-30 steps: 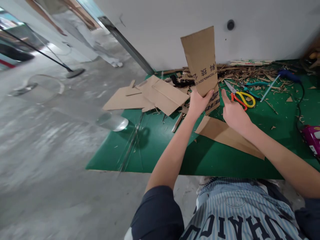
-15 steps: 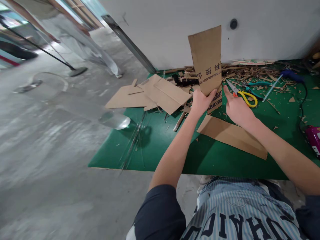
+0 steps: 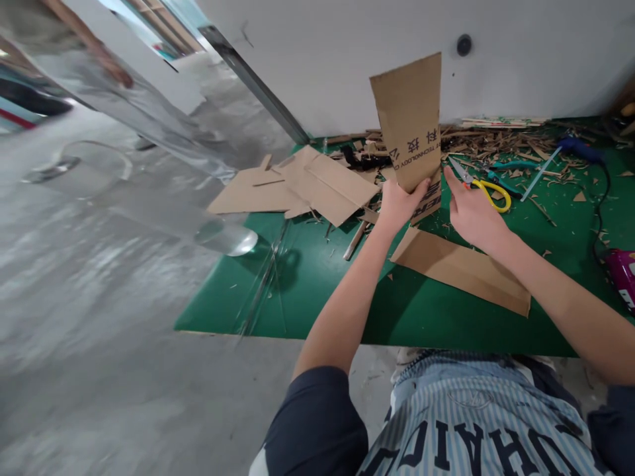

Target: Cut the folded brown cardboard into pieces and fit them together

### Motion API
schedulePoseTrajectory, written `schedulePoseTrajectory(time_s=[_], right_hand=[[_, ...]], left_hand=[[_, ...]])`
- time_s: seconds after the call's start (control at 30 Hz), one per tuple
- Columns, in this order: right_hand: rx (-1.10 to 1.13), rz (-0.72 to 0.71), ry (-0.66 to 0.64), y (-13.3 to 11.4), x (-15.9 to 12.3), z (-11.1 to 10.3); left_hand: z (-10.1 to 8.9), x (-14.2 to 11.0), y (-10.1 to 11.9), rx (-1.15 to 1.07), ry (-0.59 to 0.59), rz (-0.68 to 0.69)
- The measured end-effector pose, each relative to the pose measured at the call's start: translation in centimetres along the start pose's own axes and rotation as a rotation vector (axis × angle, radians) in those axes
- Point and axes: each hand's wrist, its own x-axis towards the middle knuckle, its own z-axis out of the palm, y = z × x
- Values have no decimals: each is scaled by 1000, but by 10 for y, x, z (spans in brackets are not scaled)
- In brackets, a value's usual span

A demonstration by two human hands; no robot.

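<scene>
Upright above the green work surface stands a folded piece of printed brown cardboard (image 3: 411, 119). My left hand (image 3: 401, 198) is closed on its lower part, thumb across the front. Just right of the cardboard's edge is my right hand (image 3: 473, 211), index finger stretched out and the other fingers loosely curled. I see nothing in that hand; whether the fingertip touches the cardboard I cannot tell. Yellow-handled scissors (image 3: 496, 195) lie beside and beyond it. Below both hands a flat cardboard strip (image 3: 464, 268) rests on the green surface (image 3: 317, 311).
Flat cardboard pieces (image 3: 322, 182) lie to the left, with brown scraps (image 3: 496, 145) along the wall. Teal-handled pliers (image 3: 510, 168) and a blue glue gun (image 3: 580, 149) are at right. A purple object (image 3: 622, 274) sits at the right edge. Another person (image 3: 89, 73) is at upper left.
The held cardboard's top has tilted very slightly. My hands are almost unmoved. The other person has shifted left, and the long dark-handled tool near them has gone from view.
</scene>
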Motion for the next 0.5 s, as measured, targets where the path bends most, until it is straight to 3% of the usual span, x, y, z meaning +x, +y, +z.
schedulePoseTrajectory(time_s=[0.33, 0.5], right_hand=[[-7, 23, -32, -1, -22, 23], [-9, 0, -26, 3, -12, 20]], left_hand=[[4, -2, -5, -59, 8, 33], [2, -2, -4, -95, 18, 24]])
